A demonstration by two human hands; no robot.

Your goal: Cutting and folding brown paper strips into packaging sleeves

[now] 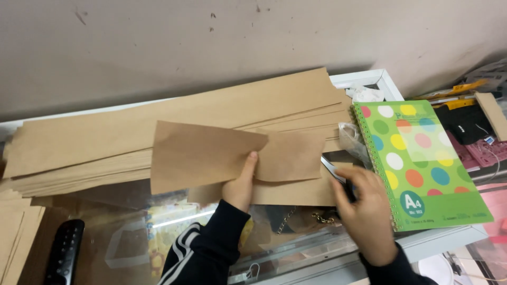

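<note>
So the left hand [238,186] has a cut sheet of brown paper [203,155] pinched at its lower right edge, thumb on top and fingers underneath, holding it up off the glass tabletop [296,248], probably to keep it flat and taut. The sheet sits just in front of a big stack of long brown paper strips [158,126] that leans back toward the wall [211,42]. A second, smaller brown piece [293,155] lies just to the right of the held one, overlapping it a bit.

The right hand [364,211] is curled closed around scissors [332,171]; only the pale blades poke out toward the paper, and the handles are hidden by the fingers.

The paper looks like matte kraft stock, thin and a little curled at the corners, with straight cut edges. To the right there's a spiral notebook [422,163] with a glossy green cover and coloured dots. A dark remote-like thing [64,253] rests at the lower left. The tabletop is see-through, with clutter visible below it.
</note>
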